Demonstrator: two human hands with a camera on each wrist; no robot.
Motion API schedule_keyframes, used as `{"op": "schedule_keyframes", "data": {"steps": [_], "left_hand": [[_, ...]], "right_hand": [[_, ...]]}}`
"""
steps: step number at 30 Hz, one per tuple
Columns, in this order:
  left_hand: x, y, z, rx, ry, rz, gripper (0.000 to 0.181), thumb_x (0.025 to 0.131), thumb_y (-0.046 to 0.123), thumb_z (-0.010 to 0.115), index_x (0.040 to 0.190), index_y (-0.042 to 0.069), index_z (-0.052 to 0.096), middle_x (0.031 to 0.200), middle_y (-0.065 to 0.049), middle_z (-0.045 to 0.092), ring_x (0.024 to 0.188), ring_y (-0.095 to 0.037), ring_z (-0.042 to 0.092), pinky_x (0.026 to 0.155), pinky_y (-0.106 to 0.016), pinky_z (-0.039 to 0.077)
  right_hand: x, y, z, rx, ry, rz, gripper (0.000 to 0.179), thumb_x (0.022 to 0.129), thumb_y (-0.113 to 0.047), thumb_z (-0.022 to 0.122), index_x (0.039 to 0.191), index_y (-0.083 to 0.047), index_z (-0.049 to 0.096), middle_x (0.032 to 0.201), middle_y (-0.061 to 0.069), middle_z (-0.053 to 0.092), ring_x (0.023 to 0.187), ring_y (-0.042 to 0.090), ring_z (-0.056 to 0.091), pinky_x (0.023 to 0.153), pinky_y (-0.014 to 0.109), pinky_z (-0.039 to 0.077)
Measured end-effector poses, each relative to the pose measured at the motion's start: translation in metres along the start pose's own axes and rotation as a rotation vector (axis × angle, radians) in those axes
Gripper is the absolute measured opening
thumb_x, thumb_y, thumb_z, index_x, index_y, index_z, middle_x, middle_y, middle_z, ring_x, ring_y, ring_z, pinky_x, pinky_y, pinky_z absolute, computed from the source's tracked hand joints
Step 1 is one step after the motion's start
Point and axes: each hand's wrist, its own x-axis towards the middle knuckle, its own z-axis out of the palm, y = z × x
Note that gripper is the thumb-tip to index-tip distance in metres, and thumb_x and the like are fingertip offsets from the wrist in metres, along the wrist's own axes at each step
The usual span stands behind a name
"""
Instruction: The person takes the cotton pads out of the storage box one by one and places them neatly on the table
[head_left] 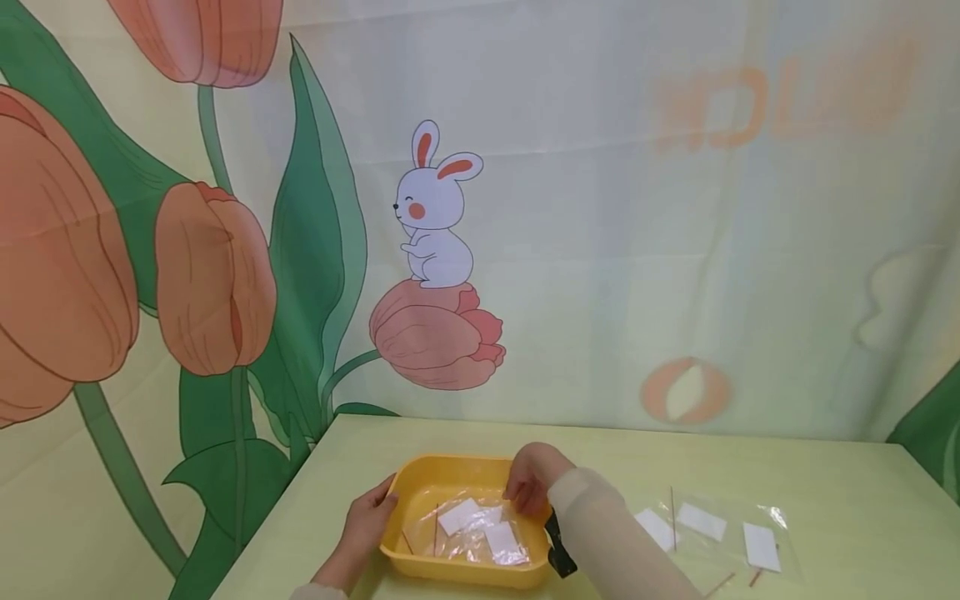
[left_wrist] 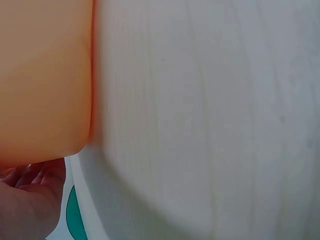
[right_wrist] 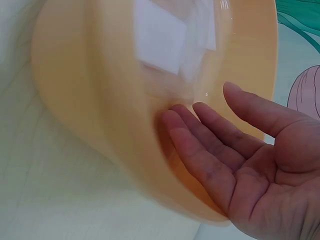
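Note:
A yellow plastic basin stands on the table, holding clear plastic bags with white cards and thin red strips in them. My left hand grips the basin's left side; in the left wrist view the hand shows only partly, behind the basin wall. My right hand reaches over the right rim into the basin. In the right wrist view, its fingers are loosely bent and the thumb stands apart, with nothing between them. The fingertips are near the basin's inner wall, close to the bags.
More clear bags with white cards and red strips lie on the table to the right. A black object shows beside the basin, partly behind the right sleeve. Behind the table hangs a cloth printed with tulips and a rabbit.

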Motion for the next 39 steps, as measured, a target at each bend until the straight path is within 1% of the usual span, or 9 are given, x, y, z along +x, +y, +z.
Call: {"op": "schedule_keyframes", "data": {"steps": [3,5,11,16,21,27,31,34,39], "left_hand": [[0.001,0.000,0.000,-0.008,-0.001,-0.007,0.046,0.107,0.011,0.043,0.150,-0.006,0.042,0.158,-0.024,0.040,0.151,-0.045,0.035,0.122,-0.057,0.035],[0.002,-0.001,0.000,-0.007,0.002,-0.014,0.046,0.108,0.011,0.043,0.150,-0.005,0.043,0.158,-0.024,0.040,0.151,-0.045,0.035,0.122,-0.056,0.035],[0.002,-0.003,0.001,0.007,0.011,-0.028,0.046,0.107,0.012,0.044,0.150,-0.004,0.043,0.158,-0.023,0.041,0.150,-0.045,0.035,0.121,-0.056,0.036],[0.001,-0.004,0.001,-0.001,0.014,-0.028,0.045,0.107,0.011,0.044,0.150,-0.005,0.044,0.158,-0.024,0.041,0.150,-0.045,0.036,0.121,-0.056,0.036],[0.001,-0.001,0.001,-0.007,0.012,-0.020,0.045,0.107,0.010,0.043,0.150,-0.005,0.043,0.158,-0.025,0.041,0.150,-0.045,0.036,0.121,-0.057,0.036],[0.000,0.001,0.001,0.014,0.019,-0.008,0.045,0.107,0.010,0.043,0.150,-0.004,0.044,0.157,-0.025,0.042,0.149,-0.045,0.037,0.121,-0.057,0.037],[-0.001,0.001,0.001,0.021,0.018,0.005,0.045,0.108,0.011,0.044,0.150,-0.004,0.044,0.157,-0.025,0.042,0.149,-0.046,0.037,0.121,-0.058,0.037],[-0.001,0.001,0.000,0.018,0.016,0.005,0.045,0.108,0.011,0.044,0.150,-0.004,0.044,0.157,-0.025,0.042,0.149,-0.046,0.037,0.121,-0.058,0.036],[-0.001,0.001,0.001,0.015,0.017,-0.001,0.045,0.107,0.011,0.044,0.150,-0.005,0.044,0.157,-0.025,0.041,0.149,-0.046,0.037,0.121,-0.057,0.036]], "right_hand": [[0.001,-0.001,0.000,-0.057,-0.056,-0.002,0.012,0.092,-0.008,0.074,0.093,0.004,0.073,0.081,0.013,0.070,0.078,0.022,0.069,0.098,0.033,0.062],[0.001,-0.001,0.002,-0.063,-0.067,0.001,0.013,0.092,-0.009,0.074,0.090,0.004,0.073,0.077,0.011,0.069,0.073,0.020,0.066,0.096,0.031,0.062],[0.006,0.003,0.007,-0.040,-0.042,0.015,0.016,0.089,-0.012,0.078,0.083,0.002,0.074,0.070,0.010,0.068,0.064,0.018,0.063,0.080,0.026,0.064],[0.011,0.004,0.012,-0.132,-0.065,0.010,0.022,0.089,-0.016,0.079,0.076,0.000,0.072,0.068,0.008,0.065,0.062,0.016,0.060,0.073,0.024,0.062],[0.014,0.004,0.017,-0.182,-0.074,0.020,0.022,0.089,-0.013,0.078,0.073,0.000,0.070,0.066,0.007,0.065,0.061,0.015,0.059,0.071,0.023,0.060],[0.017,0.004,0.016,-0.156,-0.069,0.031,0.017,0.088,-0.008,0.077,0.075,0.002,0.071,0.065,0.008,0.065,0.059,0.015,0.060,0.074,0.024,0.063],[0.017,0.002,0.014,-0.110,-0.080,0.037,0.013,0.089,-0.006,0.076,0.080,0.003,0.071,0.068,0.010,0.066,0.060,0.016,0.061,0.082,0.023,0.064],[0.017,0.000,0.014,-0.079,-0.078,0.044,0.012,0.090,-0.006,0.076,0.082,0.003,0.072,0.069,0.010,0.066,0.060,0.016,0.063,0.085,0.025,0.064],[0.017,-0.003,0.012,-0.079,-0.076,0.037,0.012,0.090,-0.005,0.075,0.082,0.003,0.072,0.069,0.011,0.065,0.060,0.017,0.063,0.087,0.028,0.064]]}}
